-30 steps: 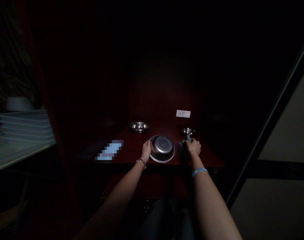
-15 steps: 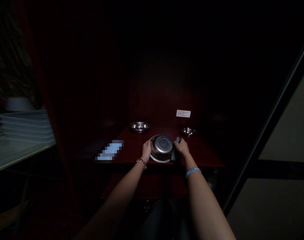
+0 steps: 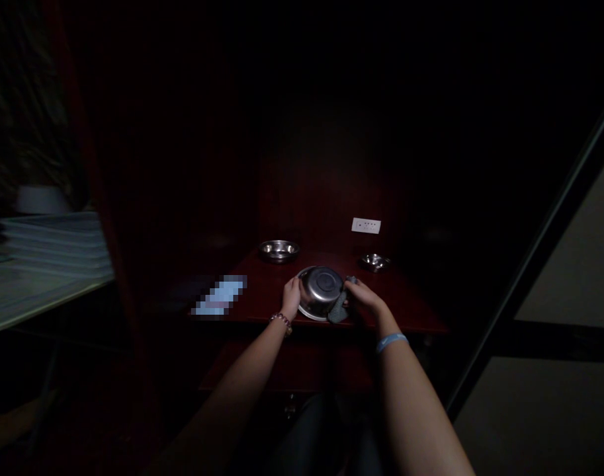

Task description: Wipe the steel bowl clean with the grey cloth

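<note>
A person's two bare hands work over a dark red, glossy wooden desktop [image 3: 401, 307] in a very dim space. The left hand [image 3: 291, 297], with a beaded bracelet [image 3: 281, 321] at its wrist, grips the left side of a round, shiny stainless steel bowl [image 3: 321, 291], fingers at the rim. The bowl is turned so that its base faces up and lies between the two hands. The right hand [image 3: 364, 295], with a light blue band [image 3: 391, 341] at its wrist, grasps a grey cloth [image 3: 338, 309] whose lower part lies against the bowl's right side and rim.

Beyond the left hand, toward the back of the desktop, is a wide, shallow, silvery metal dish [image 3: 278, 250], open side up. Beyond the right hand is a smaller silvery metal dish [image 3: 374, 262], also open side up. Above that dish, on the dark red back panel [image 3: 302, 205], is a white rectangular power socket [image 3: 366, 225].

To the left of the left hand is a pale blue, slanted shape [image 3: 219, 295], blurred into blocks; what it is cannot be told. Much farther left, pale, flat trays [image 3: 58, 244] are stacked on a light-coloured surface [image 3: 34, 297].
</note>
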Demonstrator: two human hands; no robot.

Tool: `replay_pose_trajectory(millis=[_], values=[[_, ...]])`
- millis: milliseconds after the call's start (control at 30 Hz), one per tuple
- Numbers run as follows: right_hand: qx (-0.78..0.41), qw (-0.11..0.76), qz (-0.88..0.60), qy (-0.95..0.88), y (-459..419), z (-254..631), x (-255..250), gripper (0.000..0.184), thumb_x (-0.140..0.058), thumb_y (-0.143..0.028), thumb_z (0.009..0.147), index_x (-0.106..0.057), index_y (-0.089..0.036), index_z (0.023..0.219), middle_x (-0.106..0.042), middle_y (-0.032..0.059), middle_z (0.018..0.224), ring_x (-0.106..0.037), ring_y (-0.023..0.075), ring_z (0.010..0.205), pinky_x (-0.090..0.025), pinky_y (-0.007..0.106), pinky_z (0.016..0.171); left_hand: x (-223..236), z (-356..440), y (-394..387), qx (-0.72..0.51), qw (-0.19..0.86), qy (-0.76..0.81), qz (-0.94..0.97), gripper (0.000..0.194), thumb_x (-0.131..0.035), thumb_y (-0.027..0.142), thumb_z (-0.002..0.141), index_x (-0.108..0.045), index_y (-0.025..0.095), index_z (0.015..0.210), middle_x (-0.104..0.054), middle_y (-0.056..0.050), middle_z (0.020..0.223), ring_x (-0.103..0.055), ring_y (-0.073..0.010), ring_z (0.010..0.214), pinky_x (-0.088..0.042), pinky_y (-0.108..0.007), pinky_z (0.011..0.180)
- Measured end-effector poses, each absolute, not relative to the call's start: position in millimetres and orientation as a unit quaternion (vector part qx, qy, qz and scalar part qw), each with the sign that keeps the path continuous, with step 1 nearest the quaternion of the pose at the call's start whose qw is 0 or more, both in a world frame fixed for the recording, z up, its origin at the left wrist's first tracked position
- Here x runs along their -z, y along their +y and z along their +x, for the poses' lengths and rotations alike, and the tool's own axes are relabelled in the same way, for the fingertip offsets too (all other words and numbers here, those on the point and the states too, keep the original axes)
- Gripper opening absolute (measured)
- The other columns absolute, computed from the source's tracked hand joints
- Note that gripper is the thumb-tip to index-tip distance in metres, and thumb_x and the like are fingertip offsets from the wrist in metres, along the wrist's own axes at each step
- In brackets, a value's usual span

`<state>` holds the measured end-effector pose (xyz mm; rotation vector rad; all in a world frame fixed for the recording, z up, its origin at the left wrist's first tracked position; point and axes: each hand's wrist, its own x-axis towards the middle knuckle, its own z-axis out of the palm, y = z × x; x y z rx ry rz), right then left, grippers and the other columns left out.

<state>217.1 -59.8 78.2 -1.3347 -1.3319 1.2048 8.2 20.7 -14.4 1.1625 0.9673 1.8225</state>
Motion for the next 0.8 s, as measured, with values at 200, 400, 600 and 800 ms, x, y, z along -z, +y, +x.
replay_pose_trajectory(millis=[200,400,600,800], values=[[-0.536,0.420,-0.504,-0.532,-71,214,-84,0.008,-0.054,-0.014,0.091,-0.052,-0.021,0.088,-0.059,-0.0043,0.056,-0.060,0.0112,0.050,-0.055,0.019,0.052,15,7,22,-0.716,0.367,0.388,0.450,0.025,-0.058,0.038,0.090,-0.067,0.019,0.075,-0.068,-0.005,0.075,-0.063,-0.0206,0.075,-0.053,-0.034,0.078],[-0.542,0.417,-0.478,-0.551,-72,207,-89,0.009,-0.056,-0.020,0.094,-0.051,-0.022,0.101,-0.064,-0.0029,0.060,-0.067,0.0144,0.057,-0.056,0.021,0.054,14,8,21,-0.717,0.366,0.388,0.449,0.027,-0.060,0.040,0.089,-0.068,0.018,0.076,-0.069,-0.004,0.075,-0.064,-0.0203,0.074,-0.054,-0.034,0.078],[-0.555,0.415,-0.454,-0.560,-73,186,-95,0.019,-0.062,-0.024,0.091,-0.051,-0.023,0.107,-0.066,-0.0027,0.066,-0.069,0.0157,0.061,-0.060,0.027,0.062,12,10,21,-0.720,0.367,0.387,0.445,0.027,-0.060,0.041,0.088,-0.069,0.018,0.076,-0.070,-0.005,0.076,-0.063,-0.0199,0.073,-0.054,-0.033,0.075],[-0.554,0.420,-0.449,-0.562,-70,174,-97,0.026,-0.063,-0.028,0.090,-0.047,-0.024,0.110,-0.066,-0.0034,0.070,-0.069,0.0160,0.064,-0.058,0.028,0.063,11,8,22,-0.719,0.364,0.393,0.443,0.026,-0.058,0.038,0.089,-0.066,0.019,0.072,-0.067,-0.003,0.072,-0.060,-0.0181,0.068,-0.052,-0.032,0.073]])
